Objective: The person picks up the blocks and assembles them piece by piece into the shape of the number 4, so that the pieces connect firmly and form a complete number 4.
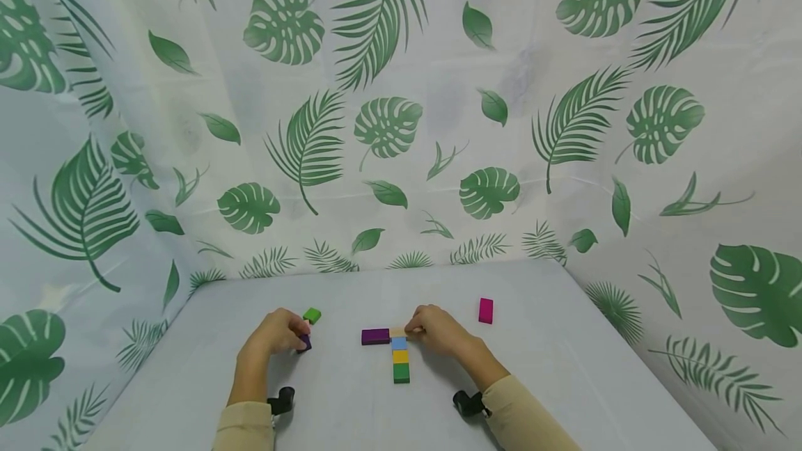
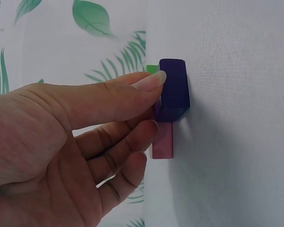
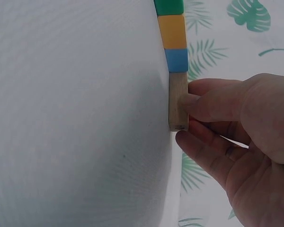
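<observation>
My left hand [image 1: 278, 331] pinches a dark purple block [image 2: 174, 85] between thumb and fingers, close over the table. Behind that block in the left wrist view, a pink block [image 2: 162, 142] and a bit of a light green block [image 1: 312, 315] show. My right hand [image 1: 436, 329] holds a plain wooden block [image 3: 178, 101] by thumb and fingers. This block sits at the far end of a column of blue [image 1: 399, 344], yellow [image 1: 400, 357] and green [image 1: 402, 373] blocks. A purple block [image 1: 375, 337] lies crosswise at its left.
A magenta block [image 1: 486, 310] lies apart at the back right of the white table [image 1: 351, 409]. A leaf-patterned curtain [image 1: 438, 159] rises behind the table and along both sides. Each wrist carries a small black camera [image 1: 285, 399].
</observation>
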`<state>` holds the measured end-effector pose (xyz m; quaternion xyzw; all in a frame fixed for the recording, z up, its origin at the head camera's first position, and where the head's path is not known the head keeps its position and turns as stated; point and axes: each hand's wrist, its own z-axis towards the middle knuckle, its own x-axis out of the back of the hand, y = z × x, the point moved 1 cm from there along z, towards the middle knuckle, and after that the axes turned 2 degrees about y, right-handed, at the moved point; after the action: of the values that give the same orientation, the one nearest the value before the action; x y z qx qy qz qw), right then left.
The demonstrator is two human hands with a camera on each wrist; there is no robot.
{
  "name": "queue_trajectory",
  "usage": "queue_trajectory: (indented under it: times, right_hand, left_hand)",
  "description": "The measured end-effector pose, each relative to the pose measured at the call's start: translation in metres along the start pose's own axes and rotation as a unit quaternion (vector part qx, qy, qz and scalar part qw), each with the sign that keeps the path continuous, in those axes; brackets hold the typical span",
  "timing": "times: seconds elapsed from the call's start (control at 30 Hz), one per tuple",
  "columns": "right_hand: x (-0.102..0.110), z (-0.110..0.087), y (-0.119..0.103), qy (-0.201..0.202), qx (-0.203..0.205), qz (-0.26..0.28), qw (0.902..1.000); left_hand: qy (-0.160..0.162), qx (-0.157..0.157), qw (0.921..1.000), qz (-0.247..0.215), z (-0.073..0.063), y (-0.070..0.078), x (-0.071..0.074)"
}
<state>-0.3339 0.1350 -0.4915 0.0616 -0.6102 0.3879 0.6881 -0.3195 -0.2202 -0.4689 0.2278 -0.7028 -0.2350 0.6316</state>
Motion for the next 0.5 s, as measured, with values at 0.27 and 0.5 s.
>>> queue_trajectory:
  times: [0.27,0.5]
  right_hand:
    - [-0.0012,0.0002,0.0013,0.0,0.001,0.0,1.0]
    - [-0.0021,0.0013,0.0024,-0.002,0.0,-0.007,1.0]
  left_hand:
    - [0.004,0.002,1.0,0.004,0.0039,-0.0009,-0.003]
    - [0.007,-0.003,0.9999,0.01,0.0053,0.0016,-0.0064]
